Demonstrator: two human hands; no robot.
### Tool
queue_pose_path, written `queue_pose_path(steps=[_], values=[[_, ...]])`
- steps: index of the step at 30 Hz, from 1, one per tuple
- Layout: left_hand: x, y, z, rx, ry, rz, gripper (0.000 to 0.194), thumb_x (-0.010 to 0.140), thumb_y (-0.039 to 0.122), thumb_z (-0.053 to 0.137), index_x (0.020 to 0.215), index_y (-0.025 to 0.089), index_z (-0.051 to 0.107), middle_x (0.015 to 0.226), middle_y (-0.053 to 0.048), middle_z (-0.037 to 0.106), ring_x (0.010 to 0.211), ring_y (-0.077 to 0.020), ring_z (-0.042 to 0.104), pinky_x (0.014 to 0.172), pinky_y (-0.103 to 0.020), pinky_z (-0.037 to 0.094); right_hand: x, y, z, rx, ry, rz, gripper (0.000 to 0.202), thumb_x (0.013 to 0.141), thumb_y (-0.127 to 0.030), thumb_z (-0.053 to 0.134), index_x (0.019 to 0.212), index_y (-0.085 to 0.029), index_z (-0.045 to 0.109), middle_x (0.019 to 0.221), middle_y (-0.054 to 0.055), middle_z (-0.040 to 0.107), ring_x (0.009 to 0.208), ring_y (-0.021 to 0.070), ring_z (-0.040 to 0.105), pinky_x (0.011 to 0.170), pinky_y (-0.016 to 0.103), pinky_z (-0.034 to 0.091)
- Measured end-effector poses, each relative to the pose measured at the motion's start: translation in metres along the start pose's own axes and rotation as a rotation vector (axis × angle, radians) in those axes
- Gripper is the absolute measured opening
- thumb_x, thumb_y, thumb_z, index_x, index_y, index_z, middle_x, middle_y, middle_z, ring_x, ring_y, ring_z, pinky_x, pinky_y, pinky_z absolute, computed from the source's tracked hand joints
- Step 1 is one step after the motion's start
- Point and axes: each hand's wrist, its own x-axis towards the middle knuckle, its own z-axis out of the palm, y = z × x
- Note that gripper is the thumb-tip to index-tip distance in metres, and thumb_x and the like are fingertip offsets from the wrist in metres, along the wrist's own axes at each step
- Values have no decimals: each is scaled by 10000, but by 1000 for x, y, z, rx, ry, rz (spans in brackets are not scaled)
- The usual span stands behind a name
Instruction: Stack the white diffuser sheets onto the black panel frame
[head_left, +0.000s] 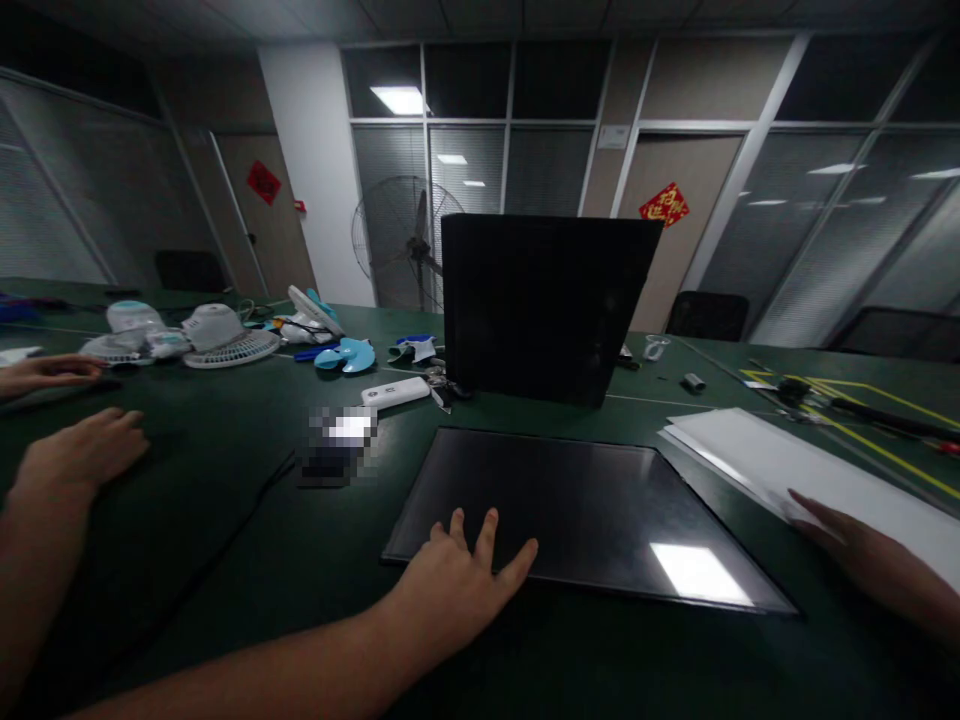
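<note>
A thin dark glossy display panel (570, 500) lies flat on the green table, reflecting a ceiling light at its near right. My left hand (465, 575) rests on its near left edge, fingers spread and touching the surface. On the right, my right hand (862, 550) holds the near edge of a stack of white sheets (817, 460), which is partly cut off by the frame; some of its fingers are hidden. Behind the panel stands a black box-like monitor housing (551, 310), upright.
Another person's hands (86, 450) are at the left. A blurred-out phone-like device (337, 445) with a black cable, a white power bank-like object (395, 393), blue fan blades (345, 357) and white fan parts (225, 340) lie on the table (247, 620). Yellow tape lines (885, 440) mark the far right.
</note>
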Motion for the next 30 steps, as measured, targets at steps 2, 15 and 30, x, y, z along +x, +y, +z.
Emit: queue_pose_path(steps=[2, 15, 30], values=[[3, -16, -1, -5, 3, 76, 589, 963, 350, 684, 1524, 265, 527, 1353, -255, 683, 997, -413, 760, 649, -429, 584, -6, -9, -4, 1, -99, 29, 767, 960, -602, 313, 1536, -166, 567, 1281, 296, 688, 1028, 400, 736, 843, 524, 562], [3, -91, 42, -339, -30, -529, 789, 994, 701, 444, 1570, 162, 453, 1622, -262, 419, 1483, -480, 415, 1141, -699, 359, -58, -173, -19, -182, -36, -341, 583, 938, -437, 384, 1462, -321, 613, 1398, 105, 676, 1067, 373, 733, 780, 552, 630], [3, -133, 47, -767, -17, -589, 776, 1010, 676, 351, 1595, 170, 408, 1669, -125, 385, 1551, -338, 356, 1290, -545, 232, -67, -341, -10, 41, -160, -1079, 360, 1002, -258, 548, 1317, -264, 722, 1331, 62, 721, 1170, 233, 702, 985, 440, 604]])
